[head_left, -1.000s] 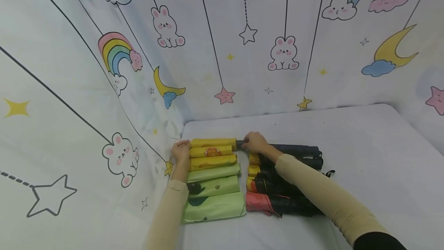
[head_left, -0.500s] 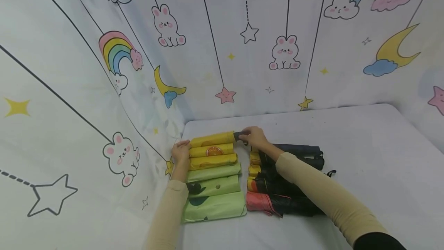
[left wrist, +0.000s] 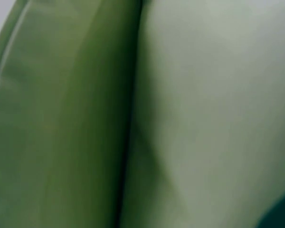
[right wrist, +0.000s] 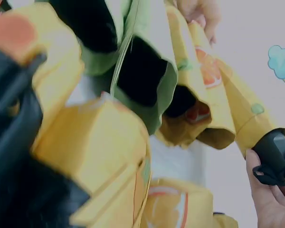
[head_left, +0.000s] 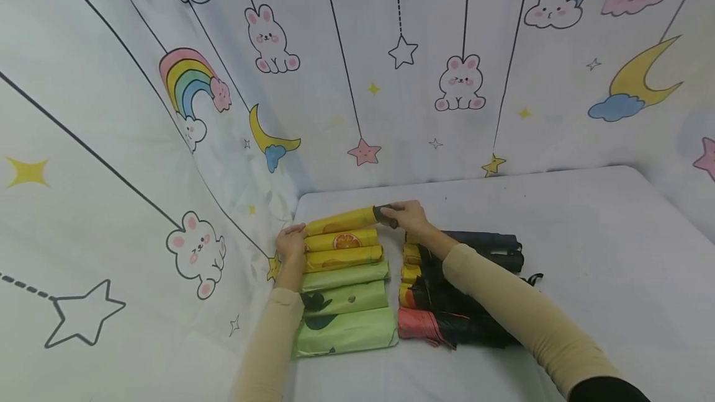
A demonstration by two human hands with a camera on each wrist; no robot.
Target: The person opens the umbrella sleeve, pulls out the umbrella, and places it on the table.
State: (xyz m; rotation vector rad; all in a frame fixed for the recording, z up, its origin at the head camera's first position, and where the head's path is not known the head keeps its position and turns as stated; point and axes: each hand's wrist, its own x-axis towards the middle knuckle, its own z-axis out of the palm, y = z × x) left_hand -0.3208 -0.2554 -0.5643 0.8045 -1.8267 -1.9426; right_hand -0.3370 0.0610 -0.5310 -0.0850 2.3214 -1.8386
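Observation:
A folded umbrella in a yellow fruit-print sleeve [head_left: 341,221] tops the left row, its right end raised and tilted up. Its dark handle [right wrist: 273,151], with a wrist strap, sticks out of the sleeve's mouth. My right hand [head_left: 409,216] pinches that handle between thumb and fingers. At the sleeve's far left end, my left hand [head_left: 290,244] holds the fabric. Below lie two more yellow sleeves [head_left: 342,259] and several green sleeves [head_left: 346,330]. The left wrist view is filled by blurred green fabric [left wrist: 90,114], and no hand shows there.
To the right, a second row holds dark folded umbrellas [head_left: 475,241] with yellow canopy ends, plus a red and black one [head_left: 419,326] nearest me. All lie on a white table [head_left: 603,253], before a white cartoon-print curtain [head_left: 335,79].
My right hand has lifted the handle end up and away from me, so the top yellow sleeve now slants and stands apart from the one below. My left hand has stayed put.

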